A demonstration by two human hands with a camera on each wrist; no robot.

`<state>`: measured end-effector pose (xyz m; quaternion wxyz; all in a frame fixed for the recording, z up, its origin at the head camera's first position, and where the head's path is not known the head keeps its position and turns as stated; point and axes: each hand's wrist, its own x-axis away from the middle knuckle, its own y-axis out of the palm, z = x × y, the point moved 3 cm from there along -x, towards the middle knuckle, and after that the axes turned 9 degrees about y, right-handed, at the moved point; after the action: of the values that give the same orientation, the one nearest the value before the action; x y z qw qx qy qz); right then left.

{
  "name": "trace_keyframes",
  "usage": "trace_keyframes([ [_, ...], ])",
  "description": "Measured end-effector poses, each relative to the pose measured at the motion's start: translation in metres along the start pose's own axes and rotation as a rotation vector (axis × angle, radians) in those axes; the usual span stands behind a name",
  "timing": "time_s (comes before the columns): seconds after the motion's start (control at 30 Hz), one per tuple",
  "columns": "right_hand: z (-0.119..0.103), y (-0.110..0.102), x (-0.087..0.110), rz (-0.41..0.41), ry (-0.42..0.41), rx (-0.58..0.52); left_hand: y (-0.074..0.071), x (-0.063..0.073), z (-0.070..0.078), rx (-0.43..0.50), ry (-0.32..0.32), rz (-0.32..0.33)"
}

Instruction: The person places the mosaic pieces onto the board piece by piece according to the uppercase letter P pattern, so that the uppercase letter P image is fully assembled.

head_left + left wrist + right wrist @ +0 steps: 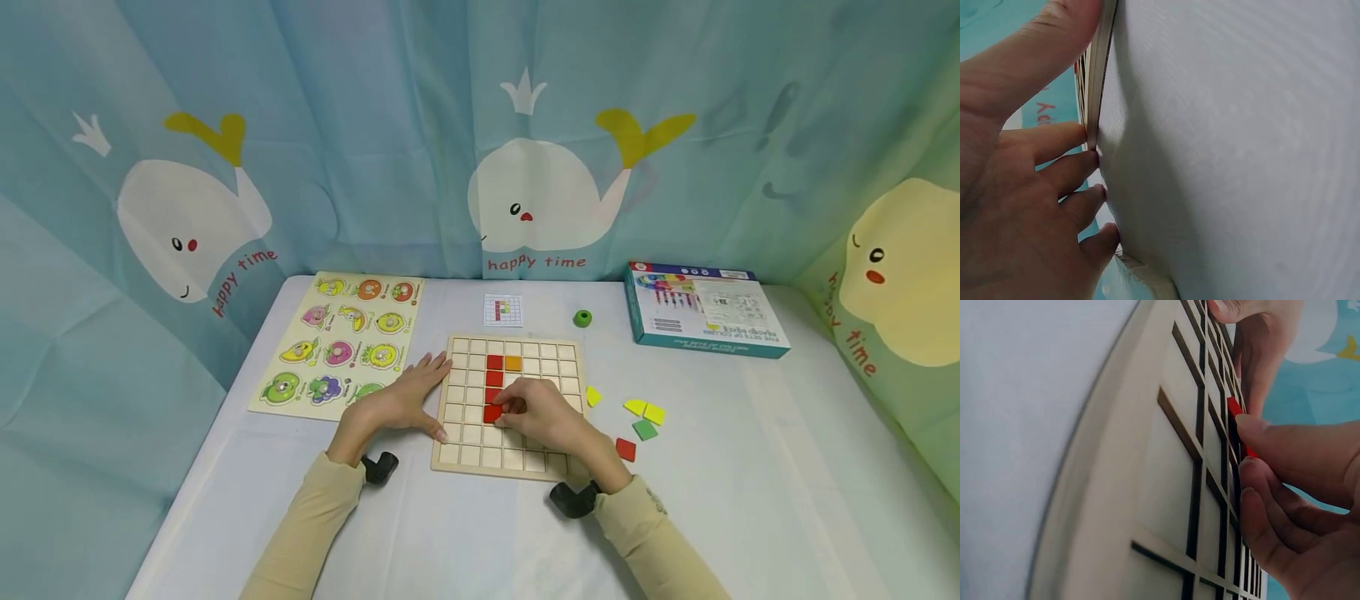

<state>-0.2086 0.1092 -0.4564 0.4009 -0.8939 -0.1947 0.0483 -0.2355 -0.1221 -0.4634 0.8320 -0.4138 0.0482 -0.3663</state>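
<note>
A wooden grid board (460, 436) lies flat on the table. In one column of its cells sit several red square tiles (494, 378), with an orange square tile (513, 363) right of the top one. At the column's lower end my right hand (546, 414) pinches a red square tile (1233, 407) between thumb and fingers, tilted at its cell. My left hand (397, 398) lies spread along the board's left side, fingertips at the edge and thumb on the lower left corner; its straight fingers (1071, 172) show in the left wrist view.
Right of the board lie yellow pieces (654, 414), a green tile (644, 429) and a loose red tile (626, 450). Behind it are a pattern card (502, 311) and a green bead (582, 318). A fruit puzzle board (296, 400) lies left, a flat box (708, 310) at back right.
</note>
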Motion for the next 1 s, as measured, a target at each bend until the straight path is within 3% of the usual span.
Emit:
trace_keyframes([
  [0.67, -0.003, 0.000, 0.000, -0.013, -0.015, 0.062, 0.001, 0.000, 0.004, -0.013, -0.021, 0.011],
  [1.0, 0.010, -0.013, 0.017, -0.028, -0.033, 0.036, 0.003, 0.000, 0.006, -0.043, -0.027, 0.012],
])
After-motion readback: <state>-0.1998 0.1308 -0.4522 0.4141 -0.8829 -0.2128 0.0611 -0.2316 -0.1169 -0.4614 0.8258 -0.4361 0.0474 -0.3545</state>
